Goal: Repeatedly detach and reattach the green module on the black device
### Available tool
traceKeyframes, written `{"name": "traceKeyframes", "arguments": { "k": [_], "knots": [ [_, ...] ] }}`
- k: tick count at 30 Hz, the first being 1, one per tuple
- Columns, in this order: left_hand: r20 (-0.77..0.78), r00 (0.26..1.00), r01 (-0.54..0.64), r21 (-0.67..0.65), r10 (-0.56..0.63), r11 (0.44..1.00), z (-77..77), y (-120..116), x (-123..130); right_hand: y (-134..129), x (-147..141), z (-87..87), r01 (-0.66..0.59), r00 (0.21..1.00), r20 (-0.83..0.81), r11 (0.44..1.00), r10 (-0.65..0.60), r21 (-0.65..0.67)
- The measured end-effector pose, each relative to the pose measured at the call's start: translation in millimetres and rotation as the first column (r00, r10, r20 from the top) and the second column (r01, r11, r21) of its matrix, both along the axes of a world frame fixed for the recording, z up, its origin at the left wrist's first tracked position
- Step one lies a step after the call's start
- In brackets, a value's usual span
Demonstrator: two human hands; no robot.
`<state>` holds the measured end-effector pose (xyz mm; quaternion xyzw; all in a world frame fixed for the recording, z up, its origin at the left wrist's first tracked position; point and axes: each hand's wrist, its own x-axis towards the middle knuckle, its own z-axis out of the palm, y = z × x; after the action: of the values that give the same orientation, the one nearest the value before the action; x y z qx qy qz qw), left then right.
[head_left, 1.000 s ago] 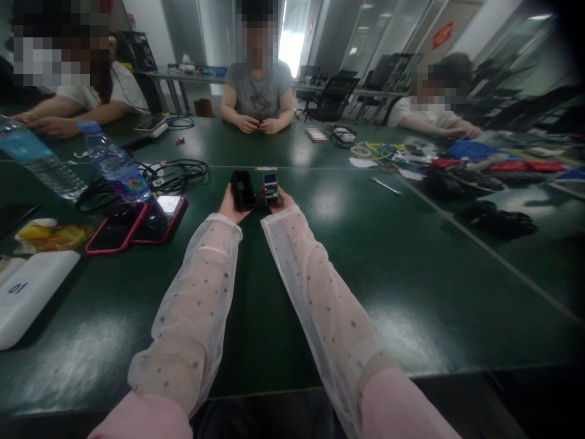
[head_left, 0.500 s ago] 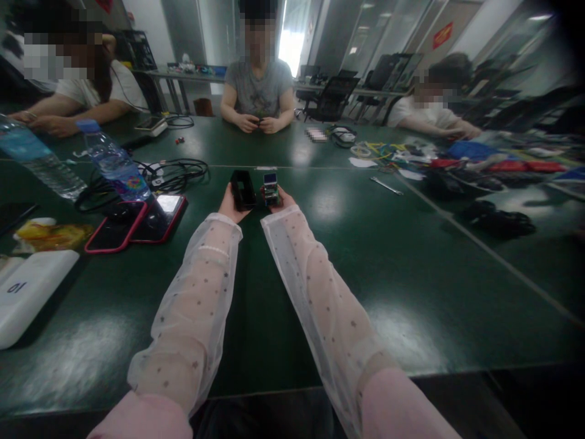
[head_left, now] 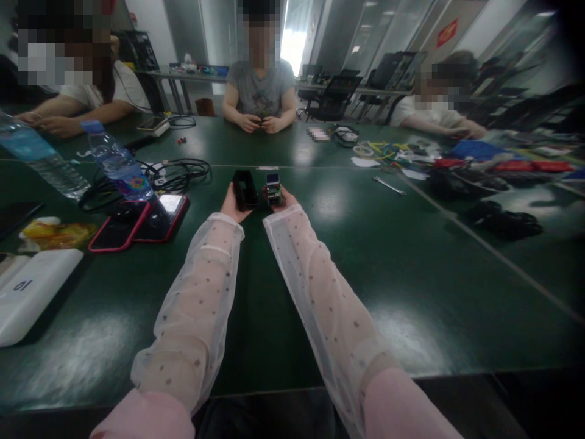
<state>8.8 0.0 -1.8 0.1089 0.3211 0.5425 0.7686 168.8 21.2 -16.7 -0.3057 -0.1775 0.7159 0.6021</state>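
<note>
Both arms, in sheer white sleeves with dark stars, reach out over the dark green table [head_left: 338, 256]. My left hand [head_left: 233, 204] is closed around a black plastic case [head_left: 245, 190], a rectangular shell whose hollow side faces up toward me. Just to the right, my right hand [head_left: 289, 199] grips a small circuit board [head_left: 274, 194] with a little screen at its top end. A narrow gap separates the board from the case. The fingertips under both pieces are hidden.
On the left lie two red-edged phones [head_left: 119, 227], a white power bank [head_left: 41, 292], water bottles [head_left: 119, 161] and black cables [head_left: 183, 174]. A wrench [head_left: 388, 186] and a heap of wires [head_left: 384, 151] are on the right. Several people sit across the table.
The case has tipped slightly so its hollow inside shows more. The whole view has shifted a little; both hands still hold the same pieces.
</note>
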Motion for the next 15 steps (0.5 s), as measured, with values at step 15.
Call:
{"name": "traceKeyframes", "arguments": {
  "k": [15],
  "knots": [
    [0.001, 1.000, -0.011, 0.007, 0.011, 1.000, 3.3, -3.4, 0.6, 1.5, 0.2, -0.4, -0.009, 1.000, 0.021, 1.000, 0.008, 0.003]
  ]
}}
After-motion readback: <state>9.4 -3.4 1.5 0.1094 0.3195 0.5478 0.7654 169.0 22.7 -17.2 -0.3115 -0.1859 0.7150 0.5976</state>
